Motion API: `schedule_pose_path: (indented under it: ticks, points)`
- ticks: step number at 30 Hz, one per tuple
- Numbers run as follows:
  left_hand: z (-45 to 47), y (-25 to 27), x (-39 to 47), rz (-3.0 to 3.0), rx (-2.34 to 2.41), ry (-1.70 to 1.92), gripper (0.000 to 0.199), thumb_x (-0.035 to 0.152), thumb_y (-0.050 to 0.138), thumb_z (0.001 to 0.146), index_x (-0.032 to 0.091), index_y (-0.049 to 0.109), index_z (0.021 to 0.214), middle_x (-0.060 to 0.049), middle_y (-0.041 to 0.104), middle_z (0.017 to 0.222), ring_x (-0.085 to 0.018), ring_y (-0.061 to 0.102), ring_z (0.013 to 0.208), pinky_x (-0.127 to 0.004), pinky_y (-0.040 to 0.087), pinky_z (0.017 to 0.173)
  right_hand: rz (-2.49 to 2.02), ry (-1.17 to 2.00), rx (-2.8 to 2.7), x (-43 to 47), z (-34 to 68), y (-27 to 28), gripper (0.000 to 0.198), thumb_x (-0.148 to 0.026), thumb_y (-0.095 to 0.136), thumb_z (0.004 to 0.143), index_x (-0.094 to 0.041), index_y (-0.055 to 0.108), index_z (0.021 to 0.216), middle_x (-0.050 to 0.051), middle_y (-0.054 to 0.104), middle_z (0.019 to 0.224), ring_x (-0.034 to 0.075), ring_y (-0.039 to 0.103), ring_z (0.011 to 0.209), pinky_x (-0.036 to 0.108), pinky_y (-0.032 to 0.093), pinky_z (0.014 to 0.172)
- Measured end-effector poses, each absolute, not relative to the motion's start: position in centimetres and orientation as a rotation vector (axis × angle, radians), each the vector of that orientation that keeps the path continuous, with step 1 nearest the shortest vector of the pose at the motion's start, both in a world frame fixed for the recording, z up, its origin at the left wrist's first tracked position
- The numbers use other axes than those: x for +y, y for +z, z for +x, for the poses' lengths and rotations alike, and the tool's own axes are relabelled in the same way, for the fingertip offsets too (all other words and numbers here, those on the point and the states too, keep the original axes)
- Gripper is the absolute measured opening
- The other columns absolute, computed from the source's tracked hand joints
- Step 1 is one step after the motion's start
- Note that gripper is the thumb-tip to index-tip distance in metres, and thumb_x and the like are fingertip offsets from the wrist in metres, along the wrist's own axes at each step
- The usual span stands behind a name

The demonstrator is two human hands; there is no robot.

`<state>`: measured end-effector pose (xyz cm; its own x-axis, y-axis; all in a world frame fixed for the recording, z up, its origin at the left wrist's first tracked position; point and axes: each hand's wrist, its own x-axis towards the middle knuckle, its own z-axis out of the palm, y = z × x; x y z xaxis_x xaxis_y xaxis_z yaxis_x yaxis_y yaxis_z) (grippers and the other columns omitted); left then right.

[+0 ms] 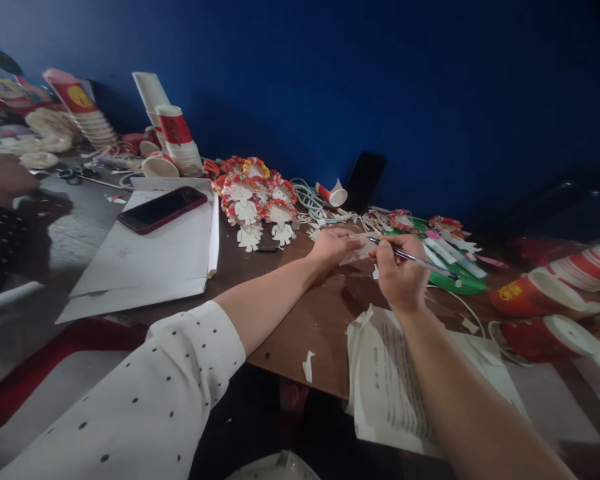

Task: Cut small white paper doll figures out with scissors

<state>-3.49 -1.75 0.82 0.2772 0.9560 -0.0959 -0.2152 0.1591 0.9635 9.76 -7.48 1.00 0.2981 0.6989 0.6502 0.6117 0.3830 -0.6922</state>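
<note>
My left hand (334, 248) is closed on a small piece of white paper (361, 252), its outline partly covered by my fingers. A pen (413, 257) with a dark barrel sits in my right hand (403, 275), its tip at the paper's upper edge. Both hands are just above the brown table (300, 327). Left of my hands stand several white paper doll cutouts (245, 207) with red and yellow trim. Behind my right hand lies a green plate (463, 283) with markers (443, 252) on it.
A phone (163, 209) lies on a white box lid (145, 267) to the left. Stacked paper cups (180, 143) stand behind it; red cups (537, 293) lie at right. A dark phone (367, 180) leans on the blue wall. Another person's hand (10, 177) is at far left.
</note>
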Motion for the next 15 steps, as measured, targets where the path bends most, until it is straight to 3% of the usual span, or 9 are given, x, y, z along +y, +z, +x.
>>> schedule_pose_path:
  ticks: [15]
  points:
    - [-3.54,1.01,-1.88,1.140,0.917,1.054,0.012,0.022,0.079,0.067,0.013,0.072,0.070,0.002,0.058,0.058,-0.008,0.047,0.055,-0.022,0.039,0.057,-1.338,0.035,-1.392,-7.24,9.91,1.00,0.013,-0.034,0.060,0.088,-0.022,0.063,0.091,0.005,0.069,0.078,0.020,0.066,0.066,0.036,0.056,0.063]
